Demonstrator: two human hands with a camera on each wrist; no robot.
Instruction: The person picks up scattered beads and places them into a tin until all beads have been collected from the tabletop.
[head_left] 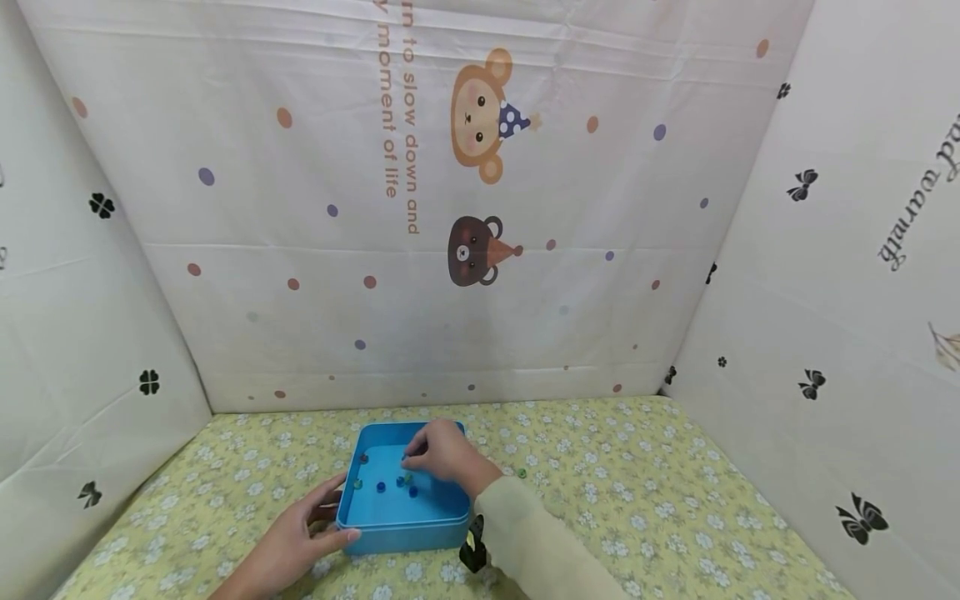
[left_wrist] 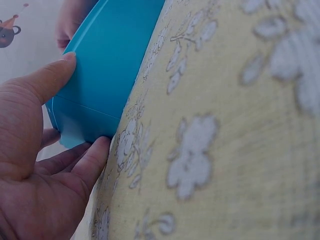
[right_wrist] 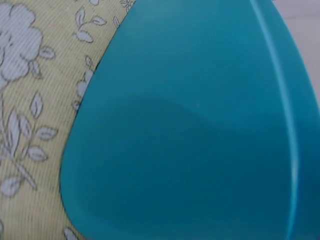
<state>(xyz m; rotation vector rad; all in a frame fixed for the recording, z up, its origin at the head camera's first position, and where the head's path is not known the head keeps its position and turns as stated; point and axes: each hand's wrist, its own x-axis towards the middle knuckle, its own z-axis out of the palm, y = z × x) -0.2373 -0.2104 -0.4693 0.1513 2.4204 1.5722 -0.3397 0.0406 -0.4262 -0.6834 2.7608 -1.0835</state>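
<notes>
A blue plastic box (head_left: 408,537) stands on the cloth, with several small blue, green and dark pieces lying inside it. My left hand (head_left: 296,537) grips the near left corner of the box; in the left wrist view its thumb (left_wrist: 57,75) presses one wall and its fingers lie round the corner. Over the box's inside, my right hand (head_left: 447,454) pinches a small dark blue piece (head_left: 404,457) between thumb and fingertips, mostly hidden. Below it lie a blue piece (head_left: 381,487) and another blue piece (head_left: 413,492). The right wrist view shows just the box wall (right_wrist: 175,125) and cloth.
A small green piece (head_left: 521,472) lies outside the box, on the yellow floral cloth (head_left: 637,500). Behind the tabletop hangs a white printed sheet (head_left: 420,333), with further printed sheets at the left and right. A black object (head_left: 473,550) sits by my right sleeve.
</notes>
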